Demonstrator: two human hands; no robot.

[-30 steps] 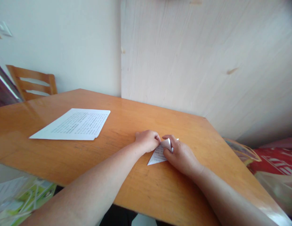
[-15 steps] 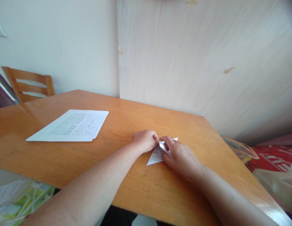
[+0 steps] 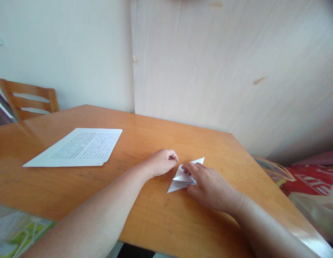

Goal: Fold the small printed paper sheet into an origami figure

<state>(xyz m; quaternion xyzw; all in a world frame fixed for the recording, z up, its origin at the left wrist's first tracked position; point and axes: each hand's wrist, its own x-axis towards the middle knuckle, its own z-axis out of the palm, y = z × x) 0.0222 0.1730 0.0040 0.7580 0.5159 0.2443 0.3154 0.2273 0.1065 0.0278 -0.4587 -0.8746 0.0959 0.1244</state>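
Observation:
A small folded sheet of printed paper (image 3: 179, 185) lies on the wooden table, its pointed ends showing on both sides of my right hand. My right hand (image 3: 209, 184) is over it, the fingertips pressing on a raised white flap and the thumb at the near edge. Just left of the paper, my left hand (image 3: 163, 162) rests with its fingers curled in, apart from the sheet, and nothing shows in it. Part of the folded paper is hidden under my right fingers.
A flat stack of printed sheets (image 3: 75, 147) lies on the left of the wooden table (image 3: 145, 132). Beyond the far left edge stands a wooden chair (image 3: 29, 95). A red bag (image 3: 308, 181) is past the right edge, and a pale wall panel (image 3: 188, 71) rises behind.
My left fingers have come away from the paper, a little to the left. The flap now lies flatter and wider under my right fingers. The view has shifted slightly.

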